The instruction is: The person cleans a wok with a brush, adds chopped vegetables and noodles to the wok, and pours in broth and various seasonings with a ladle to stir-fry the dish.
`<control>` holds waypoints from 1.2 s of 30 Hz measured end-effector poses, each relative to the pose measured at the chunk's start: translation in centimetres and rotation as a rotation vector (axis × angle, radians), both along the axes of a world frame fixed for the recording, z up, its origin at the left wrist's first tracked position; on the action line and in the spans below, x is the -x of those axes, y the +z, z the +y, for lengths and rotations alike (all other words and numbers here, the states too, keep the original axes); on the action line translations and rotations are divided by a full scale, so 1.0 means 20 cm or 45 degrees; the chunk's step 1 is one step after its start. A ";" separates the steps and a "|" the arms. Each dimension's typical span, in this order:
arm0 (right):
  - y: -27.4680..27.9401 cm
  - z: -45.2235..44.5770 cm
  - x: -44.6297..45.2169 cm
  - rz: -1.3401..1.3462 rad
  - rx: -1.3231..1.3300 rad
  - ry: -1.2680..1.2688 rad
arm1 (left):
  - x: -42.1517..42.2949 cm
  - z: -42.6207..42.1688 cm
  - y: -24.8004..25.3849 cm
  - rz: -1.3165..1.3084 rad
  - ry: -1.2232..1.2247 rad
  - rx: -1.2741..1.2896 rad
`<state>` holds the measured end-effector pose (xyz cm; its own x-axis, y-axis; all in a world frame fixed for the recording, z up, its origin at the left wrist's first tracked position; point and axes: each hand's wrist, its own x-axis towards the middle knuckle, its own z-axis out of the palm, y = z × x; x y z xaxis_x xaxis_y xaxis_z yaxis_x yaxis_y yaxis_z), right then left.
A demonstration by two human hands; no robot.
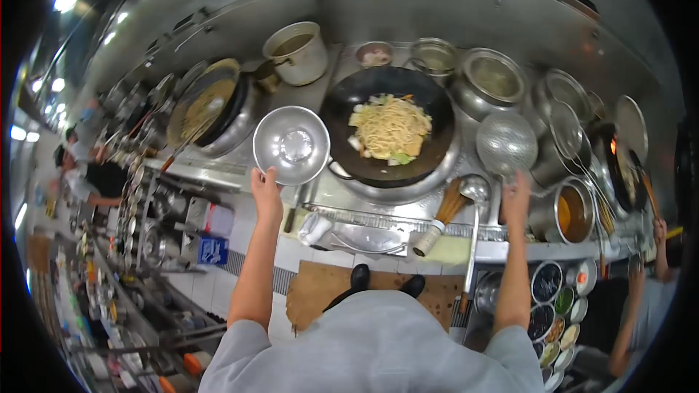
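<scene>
My left hand (267, 189) grips the near rim of a steel bowl (280, 147), which appears empty and is held left of the wok. In the middle, a black wok (338, 127) sits on the stove with noodles (393, 127) and pieces of cabbage in it. To the wok's right, my right hand (516, 196) is closed at the near end of a round perforated strainer (507, 140); its handle is mostly hidden by the fingers. Between that hand and the wok lies a steel ladle (475, 189), beside a bamboo wok brush (440, 218).
A large pot (297, 65) stands behind on the left, and lidded steel pots (495, 76) behind on the right. A pot of orange-brown liquid (574, 211) is at the right. Seasoning bowls (546, 284) are lower right. Co-workers (650, 306) stand at both sides. A second wok (207, 105) is leftward.
</scene>
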<state>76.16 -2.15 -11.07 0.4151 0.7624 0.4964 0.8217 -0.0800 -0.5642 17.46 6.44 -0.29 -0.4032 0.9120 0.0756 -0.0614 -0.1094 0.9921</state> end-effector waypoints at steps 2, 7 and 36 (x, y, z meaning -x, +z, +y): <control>0.23 -0.13 0.29 0.507 0.029 0.187 | -0.25 -0.03 0.08 -0.015 -0.111 -0.002; 0.32 -0.63 0.86 0.167 -0.133 0.391 | -0.74 -0.18 -0.16 0.525 -0.750 0.113; -0.26 -4.48 2.68 0.426 -0.117 -3.168 | -1.06 -2.38 -0.50 0.715 -3.143 -0.116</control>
<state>22.62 -91.75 -16.22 0.1230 -0.9593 0.2541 -0.7169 -0.2629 -0.6457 38.65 -41.14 -10.37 0.8559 -0.4792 -0.1943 0.0500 -0.2973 0.9535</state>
